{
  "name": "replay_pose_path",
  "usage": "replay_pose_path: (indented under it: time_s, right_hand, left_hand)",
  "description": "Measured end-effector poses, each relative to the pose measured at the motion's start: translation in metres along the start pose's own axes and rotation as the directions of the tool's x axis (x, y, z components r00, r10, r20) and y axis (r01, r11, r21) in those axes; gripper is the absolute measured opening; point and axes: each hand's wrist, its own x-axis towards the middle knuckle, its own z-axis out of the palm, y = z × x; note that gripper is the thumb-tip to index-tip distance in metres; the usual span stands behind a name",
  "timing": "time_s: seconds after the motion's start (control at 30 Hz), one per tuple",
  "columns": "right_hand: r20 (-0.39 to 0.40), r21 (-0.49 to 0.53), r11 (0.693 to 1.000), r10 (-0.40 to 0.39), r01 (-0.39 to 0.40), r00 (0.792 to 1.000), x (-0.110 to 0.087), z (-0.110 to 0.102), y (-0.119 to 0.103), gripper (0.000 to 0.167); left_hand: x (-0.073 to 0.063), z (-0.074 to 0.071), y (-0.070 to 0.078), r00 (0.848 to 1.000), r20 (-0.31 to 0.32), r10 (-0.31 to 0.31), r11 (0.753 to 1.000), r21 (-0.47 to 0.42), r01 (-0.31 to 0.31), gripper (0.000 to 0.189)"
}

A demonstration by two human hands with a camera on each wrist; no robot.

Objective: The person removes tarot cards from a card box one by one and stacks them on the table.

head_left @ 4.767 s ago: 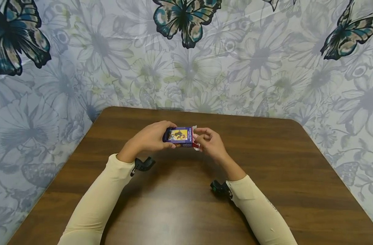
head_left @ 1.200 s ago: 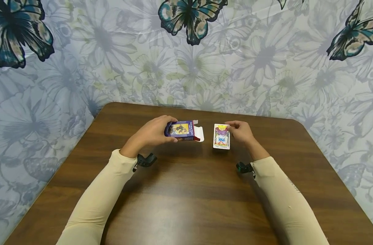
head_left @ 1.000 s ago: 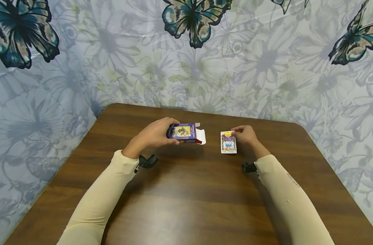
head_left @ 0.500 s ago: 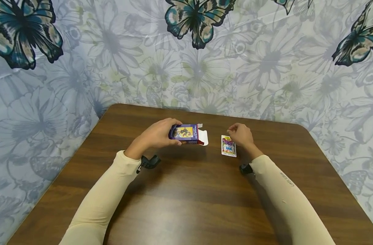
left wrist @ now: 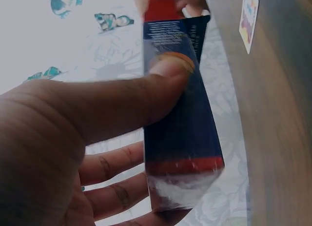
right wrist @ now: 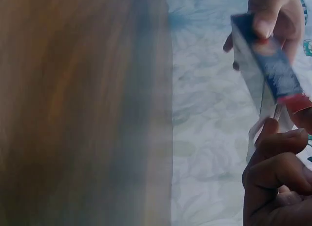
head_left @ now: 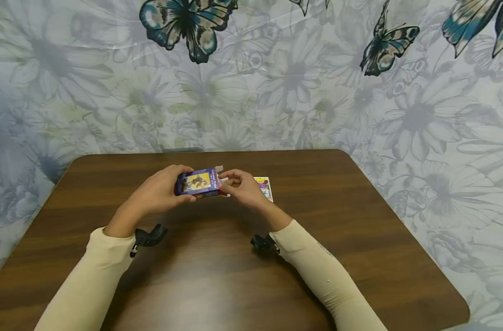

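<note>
Card box (head_left: 195, 182) is held above the table (head_left: 218, 276), my left hand (head_left: 162, 189) gripping its closed end, probably to present the open end to my right hand (head_left: 246, 191), curled there, whether pinching I cannot tell.

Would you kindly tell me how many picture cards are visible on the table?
1: the card lies picture side up on the table, partly hidden by the right hand in the head view. Others may be hidden beneath it or inside the box.
</note>
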Motion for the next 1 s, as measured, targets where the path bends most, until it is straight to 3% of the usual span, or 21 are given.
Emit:
replay_pose_path:
  time_s: [0.2,0.37,0.63,0.83,1.0]
  right_hand:
    - [0.017,-0.002,0.999,0.035,-0.035,0.999,-0.001,0.006,0.008,0.032]
    - [0.027,0.019,0.999,0.026,-0.026,0.999,0.003,0.015,0.009,0.036]
    - [-0.132,0.072,0.997,0.003,0.007,0.991,0.001,0.004,0.006,0.041]
    - [-0.132,0.105,0.994,0.03,-0.016,0.991,-0.002,0.011,0.005,0.046]
    - [-0.164,0.215,0.976,0.076,-0.039,0.984,-0.002,0.014,0.01,0.046]
  left_hand:
    - [0.001,0.001,0.002,1.0,-0.011,-0.008,1.0,0.008,0.008,0.071]
    - [-0.007,-0.004,-0.004,0.999,-0.026,-0.038,0.998,0.041,0.039,0.071]
    - [-0.003,-0.005,-0.002,0.997,-0.041,-0.069,0.996,0.048,0.071,0.072]
    - [-0.004,-0.006,-0.003,0.995,-0.049,-0.087,0.995,0.033,0.089,0.073]
    - [-0.006,-0.006,-0.004,0.994,-0.055,-0.099,0.994,0.044,0.101,0.072]
